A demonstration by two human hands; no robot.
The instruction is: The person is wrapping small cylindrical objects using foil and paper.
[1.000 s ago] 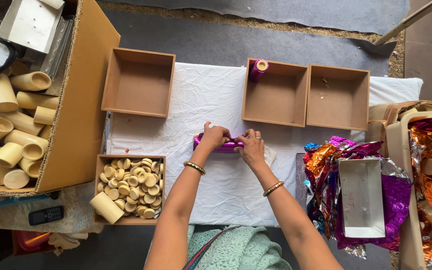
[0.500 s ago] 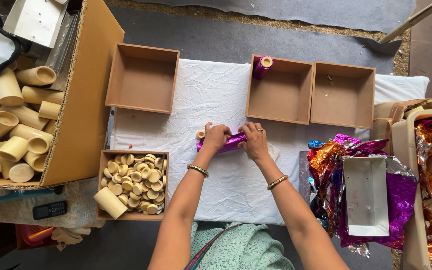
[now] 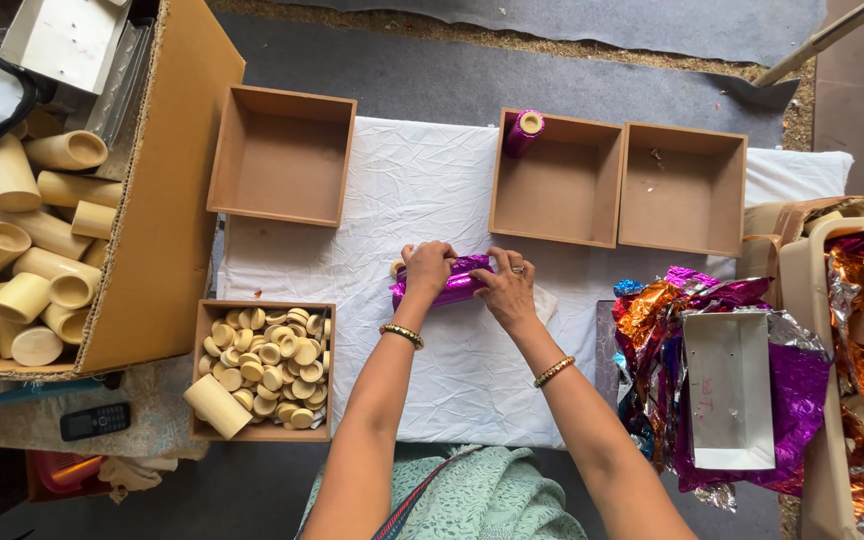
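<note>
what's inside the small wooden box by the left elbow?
The small wooden box is packed with pale round caps, stacked in layers; its floor is hidden beneath them. One cream tube lies across its front left corner, covering what is under it.

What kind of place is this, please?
Probably a small craft or packing workshop on the floor: both hands wrap a tube in purple foil, beside a box of cream tubes and piled foil sheets.

On the cloth (image 3: pixel 432 190), both hands grip a tube (image 3: pixel 452 282): left hand (image 3: pixel 426 268) at its left end, right hand (image 3: pixel 505 290) at its right. Three boxes (image 3: pixel 280 155) stand behind. A tray of caps (image 3: pixel 264 370) lies left; foil sheets (image 3: pixel 672 310) lie right.
</note>
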